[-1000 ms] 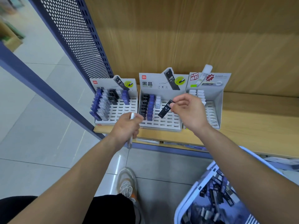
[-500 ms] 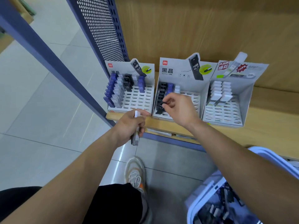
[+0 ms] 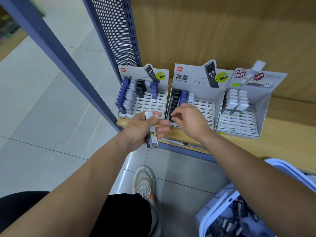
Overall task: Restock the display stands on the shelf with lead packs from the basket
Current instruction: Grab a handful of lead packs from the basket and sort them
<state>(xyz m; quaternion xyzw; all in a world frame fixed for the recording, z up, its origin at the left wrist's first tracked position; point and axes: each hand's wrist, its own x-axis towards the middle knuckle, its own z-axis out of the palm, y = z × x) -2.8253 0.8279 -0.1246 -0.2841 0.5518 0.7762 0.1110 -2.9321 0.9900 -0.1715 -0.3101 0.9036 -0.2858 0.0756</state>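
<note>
Three white display stands sit on the wooden shelf: the left stand [image 3: 145,106], the middle stand [image 3: 206,108] and the right stand [image 3: 239,124]. My right hand [image 3: 190,121] pinches a black lead pack [image 3: 171,117] at the front of the middle stand's black column. My left hand [image 3: 145,130] hovers before the shelf edge and grips a few clear lead packs with white caps [image 3: 152,134]. The basket [image 3: 220,200], light blue with several dark packs inside, stands on the floor at the lower right, partly hidden by my right forearm.
A blue perforated panel [image 3: 116,31] and a slanted blue post [image 3: 56,53] bound the shelf on the left. The wooden shelf [image 3: 282,134] runs on to the right of the stands. My shoe [image 3: 144,183] is on the tiled floor below.
My right hand has brought the black pack down from above the middle stand to the front of its black column. My left hand has turned, showing the clear packs.
</note>
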